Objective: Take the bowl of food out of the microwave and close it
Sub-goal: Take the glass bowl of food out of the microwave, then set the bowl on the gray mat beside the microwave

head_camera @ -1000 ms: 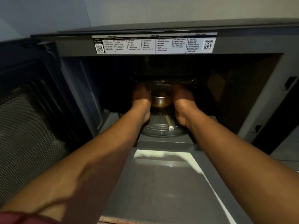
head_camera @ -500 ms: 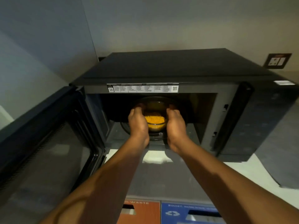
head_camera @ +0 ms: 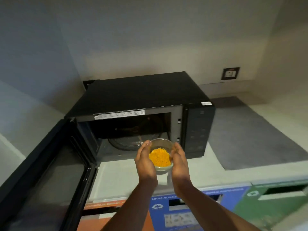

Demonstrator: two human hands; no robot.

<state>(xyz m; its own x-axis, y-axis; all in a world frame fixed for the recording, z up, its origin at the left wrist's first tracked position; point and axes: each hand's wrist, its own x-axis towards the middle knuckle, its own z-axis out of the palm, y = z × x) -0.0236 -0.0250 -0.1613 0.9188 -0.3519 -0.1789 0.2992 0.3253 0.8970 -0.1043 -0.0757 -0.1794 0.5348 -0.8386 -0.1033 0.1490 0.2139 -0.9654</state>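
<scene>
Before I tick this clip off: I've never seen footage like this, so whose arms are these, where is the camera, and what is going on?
The camera sits on a person's head, looking forward and down, so the two bare arms are the wearer's own. The left hand and right hand cup a clear glass bowl of shredded orange food, held in front of the black microwave. Its door stands wide open on the left, with the glass turntable bare inside. The microwave sits on a pale counter beside a grey mat. Labelled recycling bins front the counter below.
</scene>
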